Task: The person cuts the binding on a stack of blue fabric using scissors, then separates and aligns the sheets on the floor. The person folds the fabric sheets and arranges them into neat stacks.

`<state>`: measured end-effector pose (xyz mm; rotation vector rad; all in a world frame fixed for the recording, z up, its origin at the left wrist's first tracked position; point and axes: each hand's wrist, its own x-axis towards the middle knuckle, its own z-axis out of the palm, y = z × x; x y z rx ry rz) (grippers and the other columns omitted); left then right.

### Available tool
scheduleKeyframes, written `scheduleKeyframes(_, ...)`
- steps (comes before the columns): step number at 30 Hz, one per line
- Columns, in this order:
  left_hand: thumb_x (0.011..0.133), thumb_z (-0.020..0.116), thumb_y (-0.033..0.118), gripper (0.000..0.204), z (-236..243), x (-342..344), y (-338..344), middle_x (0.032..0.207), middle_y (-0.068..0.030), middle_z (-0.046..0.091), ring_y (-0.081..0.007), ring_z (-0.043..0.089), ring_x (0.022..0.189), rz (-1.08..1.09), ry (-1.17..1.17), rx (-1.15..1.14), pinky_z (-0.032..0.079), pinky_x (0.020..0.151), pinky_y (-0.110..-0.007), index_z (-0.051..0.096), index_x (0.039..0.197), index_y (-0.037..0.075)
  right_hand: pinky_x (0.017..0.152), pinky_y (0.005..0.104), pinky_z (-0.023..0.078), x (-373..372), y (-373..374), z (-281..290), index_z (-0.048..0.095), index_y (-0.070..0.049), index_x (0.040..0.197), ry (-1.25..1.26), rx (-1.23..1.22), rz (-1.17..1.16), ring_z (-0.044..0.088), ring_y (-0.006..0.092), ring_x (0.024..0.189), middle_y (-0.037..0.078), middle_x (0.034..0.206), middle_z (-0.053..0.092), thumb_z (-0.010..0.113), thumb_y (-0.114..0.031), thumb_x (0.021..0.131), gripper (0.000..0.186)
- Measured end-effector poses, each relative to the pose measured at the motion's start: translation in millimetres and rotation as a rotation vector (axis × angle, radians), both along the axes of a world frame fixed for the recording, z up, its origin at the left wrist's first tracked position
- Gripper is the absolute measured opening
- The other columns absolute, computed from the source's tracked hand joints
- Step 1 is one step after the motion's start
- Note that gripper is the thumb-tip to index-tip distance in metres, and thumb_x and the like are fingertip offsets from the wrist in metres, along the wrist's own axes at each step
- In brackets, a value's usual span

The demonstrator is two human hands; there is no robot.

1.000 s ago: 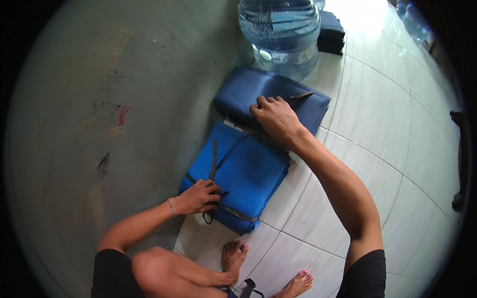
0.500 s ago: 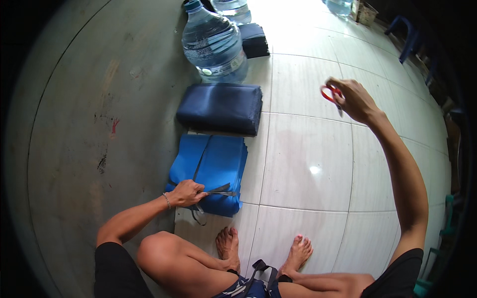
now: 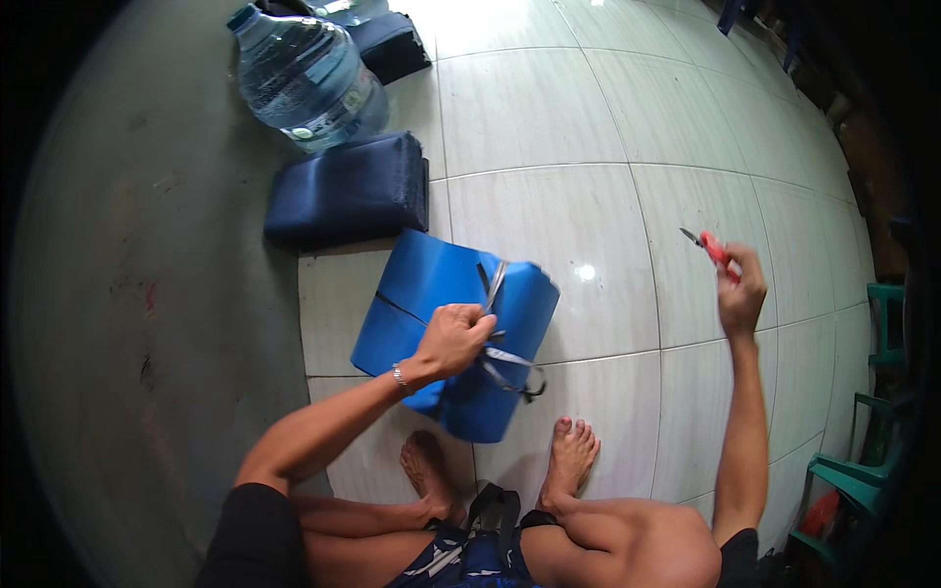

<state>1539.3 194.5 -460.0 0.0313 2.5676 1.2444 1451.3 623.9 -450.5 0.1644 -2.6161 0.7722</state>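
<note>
Left hand: your left hand (image 3: 453,338) is closed around the grey strap (image 3: 493,323), at the middle of the frame, on top of the bright blue bundle (image 3: 431,294).
Right hand: your right hand (image 3: 740,294) is raised at the right of the frame, well apart from the bundle, fingers closed on the red-handled scissors (image 3: 711,247); the blades point to the upper left.
Blue bundle: it lies on the white tiled floor (image 3: 549,127), just in front of your bare feet (image 3: 569,461), with one dark strap across it.
Dark blue bundle: a folded navy bundle (image 3: 348,191) lies just above the bright blue one, near its upper edge.
Water bottle: a large clear water bottle (image 3: 304,73) stands in the upper left of the frame, beside the navy bundle.
</note>
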Motion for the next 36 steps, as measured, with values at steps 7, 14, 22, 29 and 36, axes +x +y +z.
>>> scheduleKeyframes(7,0.091,0.064,0.023,0.044,-24.9,-27.0,72.2,0.056,-0.0116,0.041,-0.0144,0.038,0.053,0.182,-0.109,0.242,0.038,0.051,-0.036,0.041,0.063,-0.002,0.088,0.0443,0.056,104.4,8.4,-107.7,0.061,-0.005,0.093,0.01,0.161,0.048,0.063,0.0388,0.112,0.019,0.123,0.061,0.069,0.012,0.073,0.027)
scheduleKeyframes(14,0.092,0.066,0.021,0.046,-33.6,-24.8,70.1,0.055,-0.0072,0.036,-0.0095,0.034,0.056,0.22,-0.142,0.334,0.033,0.049,-0.035,0.039,0.063,-0.002,0.099,0.0471,0.043,141.2,2.9,-130.9,0.066,-0.008,0.1,-0.254,0.183,0.071,0.053,0.0359,0.122,0.016,0.131,0.055,0.069,0.006,0.071,0.032)
scheduleKeyframes(22,0.094,0.064,0.02,0.044,-24.3,-21.0,69.3,0.056,-0.0067,0.039,-0.0118,0.035,0.055,0.253,-0.172,0.249,0.034,0.05,-0.035,0.038,0.065,-0.001,0.087,0.0432,0.053,308.9,-18.7,-95.6,0.063,-0.004,0.115,-0.942,-0.256,-0.306,0.065,0.0375,0.096,0.02,0.098,0.064,0.064,-0.005,0.078,0.036)
scheduleKeyframes(29,0.092,0.065,0.022,0.045,-22.4,-22.6,72.2,0.058,-0.0132,0.037,-0.016,0.033,0.056,0.127,-0.041,0.148,0.036,0.053,-0.037,0.037,0.067,-0.003,0.085,0.0402,0.053,409.4,-26.6,-49.4,0.063,-0.002,0.113,-1.728,-0.463,0.099,0.066,0.0286,0.094,0.015,0.096,0.068,0.064,-0.011,0.084,0.03)
scheduleKeyframes(36,0.089,0.066,0.025,0.043,-23.9,-11.9,72.5,0.06,-0.02,0.047,-0.0285,0.041,0.053,0.131,0.038,0.095,0.04,0.056,-0.042,0.044,0.067,-0.005,0.083,0.0372,0.053,246.3,26.6,-61.7,0.064,0.0,0.111,-1.395,-0.379,0.051,0.068,0.0198,0.092,0.011,0.093,0.071,0.065,-0.017,0.09,0.027)
